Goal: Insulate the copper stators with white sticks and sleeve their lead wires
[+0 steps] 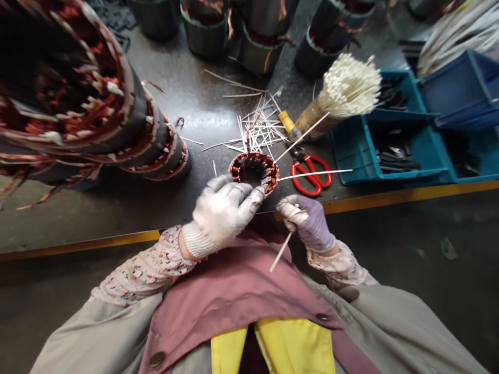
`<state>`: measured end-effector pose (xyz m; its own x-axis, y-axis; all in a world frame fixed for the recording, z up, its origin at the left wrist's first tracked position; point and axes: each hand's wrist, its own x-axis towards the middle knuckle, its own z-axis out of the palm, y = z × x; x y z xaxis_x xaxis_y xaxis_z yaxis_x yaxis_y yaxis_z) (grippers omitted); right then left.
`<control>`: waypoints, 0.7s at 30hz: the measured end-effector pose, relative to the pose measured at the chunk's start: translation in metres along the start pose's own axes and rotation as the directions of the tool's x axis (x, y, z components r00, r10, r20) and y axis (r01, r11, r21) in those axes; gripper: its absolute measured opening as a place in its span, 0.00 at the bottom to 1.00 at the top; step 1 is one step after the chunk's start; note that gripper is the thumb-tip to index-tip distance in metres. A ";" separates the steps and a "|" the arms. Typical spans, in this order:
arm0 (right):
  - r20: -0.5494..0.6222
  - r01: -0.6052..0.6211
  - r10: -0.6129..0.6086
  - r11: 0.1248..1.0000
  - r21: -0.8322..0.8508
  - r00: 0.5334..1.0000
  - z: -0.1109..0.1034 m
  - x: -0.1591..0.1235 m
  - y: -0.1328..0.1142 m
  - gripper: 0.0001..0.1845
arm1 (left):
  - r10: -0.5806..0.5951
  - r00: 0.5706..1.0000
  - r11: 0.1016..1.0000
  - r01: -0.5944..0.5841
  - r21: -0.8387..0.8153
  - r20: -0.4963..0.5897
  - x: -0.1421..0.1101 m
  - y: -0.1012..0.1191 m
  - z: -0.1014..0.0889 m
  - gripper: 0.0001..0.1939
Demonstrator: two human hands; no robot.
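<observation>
On the near part of the workbench stands a small motor stator point(272, 167), ring-shaped, with copper windings round its open bore. My left hand point(224, 210), in a white knitted glove, grips its near rim with the fingers bent over the edge. Two thin white sticks point(315, 175) stick out from the stator's right side. My right hand point(306, 218), in a white and purple glove, is closed to the right of the stator, apart from it. A flat white stick point(281, 252) is pinched in it, its free end pointing down toward my apron.
Loose white sticks point(259, 130) lie behind the stator. Red-handled scissors point(312, 174) and a yellow-handled tool point(286, 121) lie to its right. Beyond are a bundle of white sticks point(351, 83) and blue bins point(353, 150). Large stacked stators point(136, 114) rise at left.
</observation>
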<state>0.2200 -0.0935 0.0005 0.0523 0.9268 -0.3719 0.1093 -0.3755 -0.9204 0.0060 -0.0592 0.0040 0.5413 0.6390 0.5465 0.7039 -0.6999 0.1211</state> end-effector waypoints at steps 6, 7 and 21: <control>-0.035 0.000 0.006 0.985 0.174 0.999 -0.029 0.002 0.002 0.27 | 0.037 0.995 0.962 -0.012 -0.273 0.089 -0.004 0.021 -0.015 0.12; -0.042 -0.010 0.016 0.991 0.130 0.999 -0.029 0.005 0.002 0.29 | 0.095 0.992 0.946 -0.063 -0.319 0.086 -0.008 0.024 -0.020 0.12; 0.029 -0.005 0.021 0.879 -0.476 0.999 -0.025 0.019 -0.033 0.22 | -0.060 0.975 0.996 0.074 -0.058 0.212 -0.015 -0.001 -0.011 0.18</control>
<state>0.2424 -0.0638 0.0268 0.0259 0.9184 -0.3949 0.5686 -0.3384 -0.7497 -0.0083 -0.0718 0.0048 0.5828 0.7332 0.3505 0.7141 -0.6679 0.2096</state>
